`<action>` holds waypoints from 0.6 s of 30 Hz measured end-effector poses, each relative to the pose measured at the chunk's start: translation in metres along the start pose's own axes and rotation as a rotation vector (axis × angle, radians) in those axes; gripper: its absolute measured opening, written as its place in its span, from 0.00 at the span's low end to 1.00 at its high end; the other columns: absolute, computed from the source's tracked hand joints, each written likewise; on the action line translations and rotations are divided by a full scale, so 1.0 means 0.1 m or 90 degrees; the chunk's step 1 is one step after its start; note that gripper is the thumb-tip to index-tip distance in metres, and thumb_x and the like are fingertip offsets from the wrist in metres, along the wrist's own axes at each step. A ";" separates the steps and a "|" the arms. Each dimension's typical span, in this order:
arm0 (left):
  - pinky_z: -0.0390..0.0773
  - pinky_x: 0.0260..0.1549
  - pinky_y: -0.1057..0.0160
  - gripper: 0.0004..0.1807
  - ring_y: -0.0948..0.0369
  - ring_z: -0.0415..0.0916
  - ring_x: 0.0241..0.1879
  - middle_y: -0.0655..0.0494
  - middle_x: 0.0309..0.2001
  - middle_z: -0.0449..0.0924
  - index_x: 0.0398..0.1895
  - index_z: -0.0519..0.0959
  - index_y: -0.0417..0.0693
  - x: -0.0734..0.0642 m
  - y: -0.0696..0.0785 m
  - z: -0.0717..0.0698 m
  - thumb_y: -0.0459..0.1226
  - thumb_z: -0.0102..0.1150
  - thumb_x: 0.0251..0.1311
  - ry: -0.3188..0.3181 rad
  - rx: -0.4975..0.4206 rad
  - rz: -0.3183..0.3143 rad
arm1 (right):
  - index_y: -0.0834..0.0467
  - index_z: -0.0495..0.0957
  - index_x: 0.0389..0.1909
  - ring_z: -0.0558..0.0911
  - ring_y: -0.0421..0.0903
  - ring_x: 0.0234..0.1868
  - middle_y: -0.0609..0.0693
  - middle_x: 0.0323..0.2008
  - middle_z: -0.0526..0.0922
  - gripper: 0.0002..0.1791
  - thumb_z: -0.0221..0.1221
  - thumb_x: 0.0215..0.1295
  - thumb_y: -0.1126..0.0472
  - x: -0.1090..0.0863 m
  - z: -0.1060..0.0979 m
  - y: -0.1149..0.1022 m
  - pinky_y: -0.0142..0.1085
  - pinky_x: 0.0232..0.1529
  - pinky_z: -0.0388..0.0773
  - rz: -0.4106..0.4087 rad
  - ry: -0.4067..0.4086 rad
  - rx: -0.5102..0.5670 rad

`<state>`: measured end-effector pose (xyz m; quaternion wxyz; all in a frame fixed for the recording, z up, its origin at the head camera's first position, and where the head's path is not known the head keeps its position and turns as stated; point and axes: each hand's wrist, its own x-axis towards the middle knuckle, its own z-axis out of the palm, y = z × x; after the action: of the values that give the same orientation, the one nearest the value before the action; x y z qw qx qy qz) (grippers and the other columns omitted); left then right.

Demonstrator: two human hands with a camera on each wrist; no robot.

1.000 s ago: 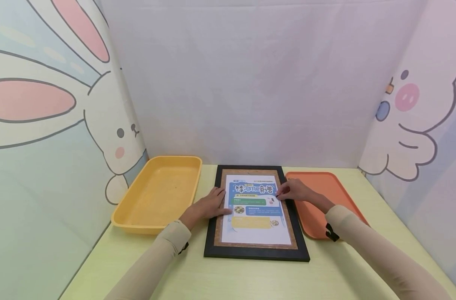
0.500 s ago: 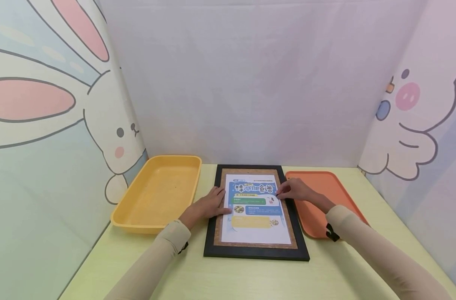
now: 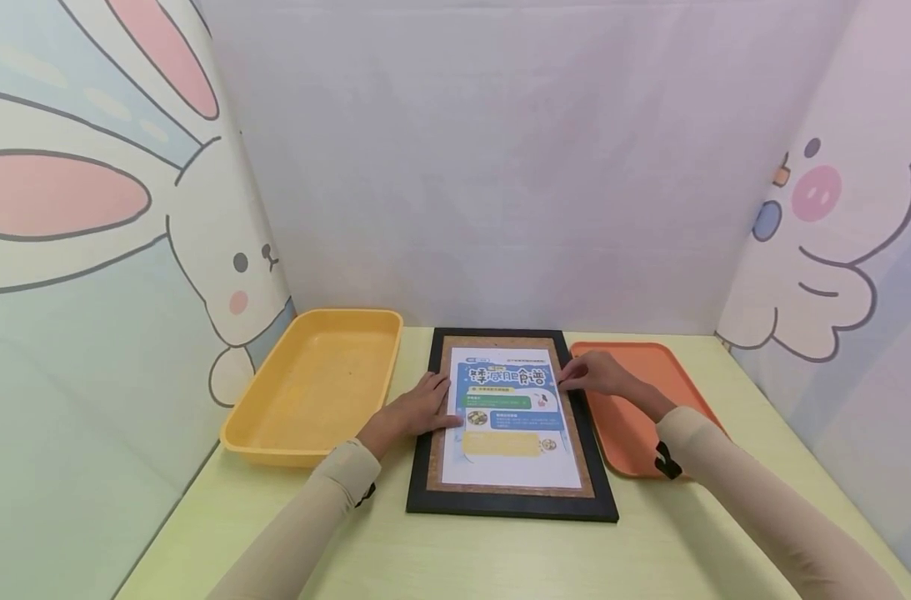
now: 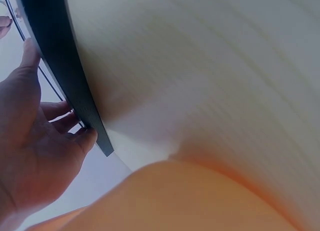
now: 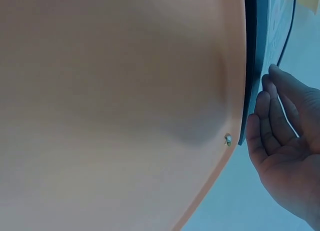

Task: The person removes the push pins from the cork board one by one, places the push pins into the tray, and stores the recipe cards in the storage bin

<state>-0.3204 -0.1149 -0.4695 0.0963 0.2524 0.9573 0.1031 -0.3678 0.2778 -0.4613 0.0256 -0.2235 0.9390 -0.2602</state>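
A printed sheet of paper (image 3: pixel 511 467) with blue, green and yellow blocks lies flat on the brown backing of a black picture frame (image 3: pixel 515 507). My left hand (image 3: pixel 417 408) rests over the left side of the frame, fingers spread and the thumb on the sheet. In the left wrist view, the fingertips of that left hand (image 4: pixel 45 126) reach the frame's black edge. My right hand (image 3: pixel 596 375) is at the sheet's upper right edge, thumb and forefinger close together. From the right wrist view of this right hand (image 5: pixel 287 126), I cannot tell whether anything is between its fingertips.
To the left stands a yellow tray (image 3: pixel 316 383). An orange tray (image 3: pixel 643 367) lies close against the frame's right side, under my right forearm. All rest on a pale table (image 3: pixel 455 558) with a white wall (image 3: pixel 485 167) behind and cartoon-printed walls at both sides.
My right hand has shifted slightly to the right and up along the sheet's edge. A small dark spot seen at its fingertips earlier no longer shows. The left hand stays in place.
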 end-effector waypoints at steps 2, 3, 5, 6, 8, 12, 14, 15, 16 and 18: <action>0.59 0.76 0.51 0.55 0.49 0.50 0.79 0.44 0.82 0.50 0.83 0.52 0.39 0.00 0.00 -0.01 0.66 0.58 0.67 0.000 -0.002 -0.002 | 0.56 0.91 0.39 0.83 0.40 0.33 0.45 0.35 0.89 0.06 0.73 0.63 0.59 0.00 -0.03 0.04 0.34 0.35 0.81 -0.010 0.008 -0.007; 0.59 0.76 0.51 0.55 0.49 0.50 0.79 0.44 0.83 0.50 0.83 0.52 0.39 0.00 0.01 -0.01 0.66 0.58 0.67 0.000 -0.003 -0.002 | 0.56 0.91 0.39 0.83 0.41 0.33 0.46 0.35 0.89 0.05 0.73 0.63 0.60 0.00 -0.04 0.06 0.35 0.35 0.81 -0.011 0.013 -0.010; 0.59 0.76 0.51 0.55 0.49 0.50 0.78 0.44 0.82 0.50 0.83 0.52 0.39 0.01 0.00 -0.01 0.66 0.58 0.67 0.001 -0.004 -0.003 | 0.56 0.90 0.39 0.84 0.41 0.34 0.46 0.35 0.89 0.05 0.72 0.64 0.61 0.00 -0.06 0.10 0.37 0.37 0.82 -0.010 0.022 -0.014; 0.59 0.76 0.51 0.55 0.49 0.51 0.78 0.45 0.82 0.50 0.83 0.52 0.39 0.01 0.00 -0.01 0.66 0.58 0.67 0.002 -0.003 -0.003 | 0.57 0.90 0.39 0.84 0.42 0.34 0.47 0.36 0.89 0.05 0.72 0.64 0.61 0.00 -0.07 0.12 0.38 0.37 0.83 -0.009 0.027 -0.012; 0.59 0.76 0.51 0.55 0.49 0.51 0.78 0.45 0.82 0.50 0.83 0.52 0.39 0.01 0.00 -0.01 0.65 0.58 0.67 0.003 -0.001 -0.001 | 0.57 0.90 0.39 0.84 0.42 0.35 0.48 0.37 0.89 0.05 0.72 0.64 0.62 -0.01 -0.08 0.15 0.40 0.39 0.84 0.002 0.035 -0.009; 0.59 0.76 0.51 0.55 0.49 0.51 0.78 0.44 0.82 0.50 0.83 0.53 0.39 0.01 0.00 -0.02 0.65 0.58 0.67 0.002 0.003 -0.001 | 0.57 0.90 0.38 0.85 0.44 0.35 0.49 0.36 0.89 0.04 0.72 0.64 0.62 -0.03 -0.10 0.20 0.41 0.39 0.85 0.013 0.050 -0.004; 0.59 0.76 0.51 0.55 0.49 0.50 0.78 0.44 0.83 0.49 0.83 0.52 0.39 0.01 0.01 -0.02 0.65 0.58 0.67 -0.001 0.003 -0.001 | 0.57 0.90 0.38 0.86 0.44 0.35 0.49 0.36 0.89 0.04 0.72 0.63 0.63 -0.04 -0.11 0.22 0.40 0.38 0.84 0.010 0.055 -0.003; 0.58 0.76 0.50 0.55 0.49 0.50 0.78 0.44 0.83 0.49 0.83 0.52 0.39 0.01 0.01 -0.02 0.65 0.58 0.67 -0.002 0.002 -0.002 | 0.58 0.90 0.37 0.86 0.44 0.35 0.49 0.35 0.89 0.03 0.72 0.63 0.64 -0.05 -0.11 0.23 0.40 0.38 0.85 0.007 0.058 -0.002; 0.58 0.76 0.50 0.55 0.49 0.50 0.79 0.44 0.83 0.49 0.83 0.52 0.39 0.01 0.01 -0.02 0.65 0.58 0.67 -0.003 0.001 -0.001 | 0.58 0.90 0.37 0.87 0.45 0.35 0.49 0.35 0.90 0.04 0.72 0.63 0.64 -0.06 -0.11 0.24 0.40 0.37 0.85 0.006 0.059 -0.001; 0.58 0.76 0.50 0.54 0.49 0.50 0.79 0.44 0.83 0.49 0.82 0.53 0.39 0.00 0.01 -0.01 0.65 0.58 0.67 -0.002 0.000 0.001 | 0.59 0.90 0.37 0.87 0.45 0.34 0.50 0.35 0.90 0.04 0.73 0.62 0.64 -0.07 -0.11 0.26 0.39 0.36 0.85 0.008 0.065 0.003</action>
<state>-0.3208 -0.1144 -0.4683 0.0980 0.2536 0.9568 0.1030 -0.3736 0.3058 -0.4650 -0.0202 -0.2040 0.9398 -0.2735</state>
